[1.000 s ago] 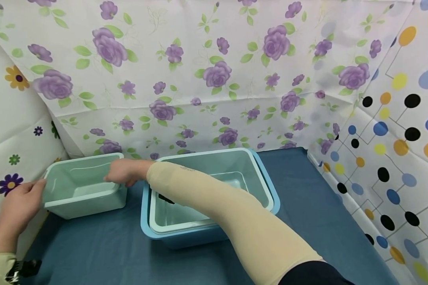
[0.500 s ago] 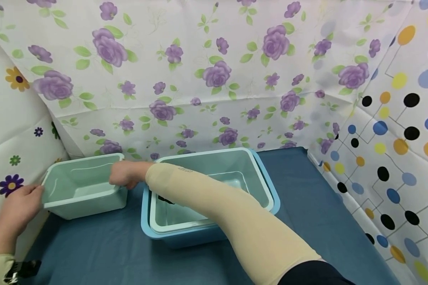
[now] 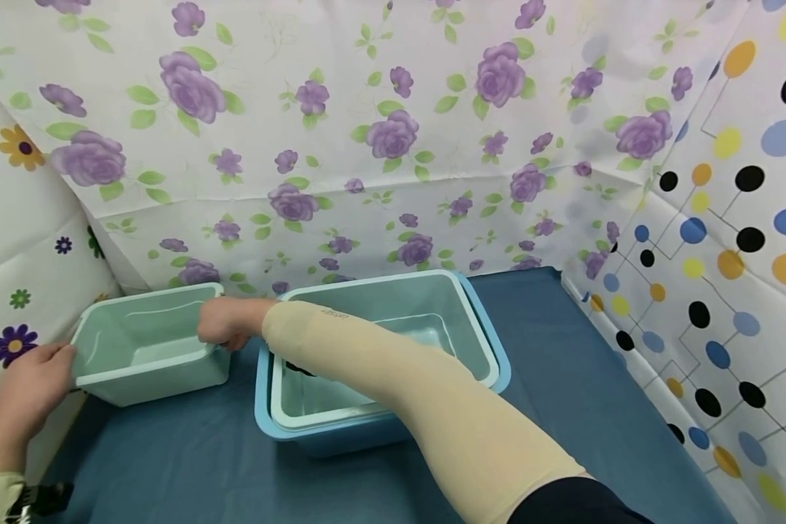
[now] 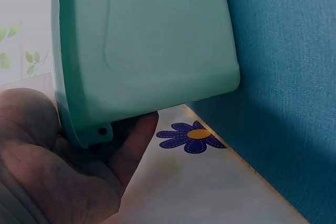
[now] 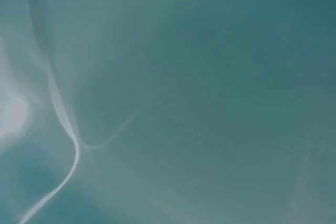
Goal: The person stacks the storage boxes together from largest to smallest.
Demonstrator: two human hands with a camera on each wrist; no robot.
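A small pale green plastic bin (image 3: pixel 157 382) stands at the left. My left hand (image 3: pixel 36 378) grips its left end at the rim. In the left wrist view that hand (image 4: pixel 58 177) has its thumb on one side of the bin's (image 4: pixel 157 40) lip and a finger reaching underneath. At the opposite end my right hand (image 3: pixel 225 320), fingers curled, holds the rim; its fingertips are hidden. My right forearm crosses a larger pale green bin (image 3: pixel 393 291), nested inside a blue bin (image 3: pixel 340 437). Only blurred green plastic (image 5: pixel 199 103) fills the right wrist view.
A dark blue cloth (image 3: pixel 190 466) covers the table. Flower-patterned sheeting (image 3: pixel 393 87) hangs behind it, close to the bins. Dotted sheeting (image 3: pixel 747 320) borders the right, and more flowered sheeting (image 3: pixel 26 240) stands just beyond the small bin.
My right hand has shifted slightly rightward at the small bin's right end. The head view has turned a little. The bins and my left hand have barely moved.
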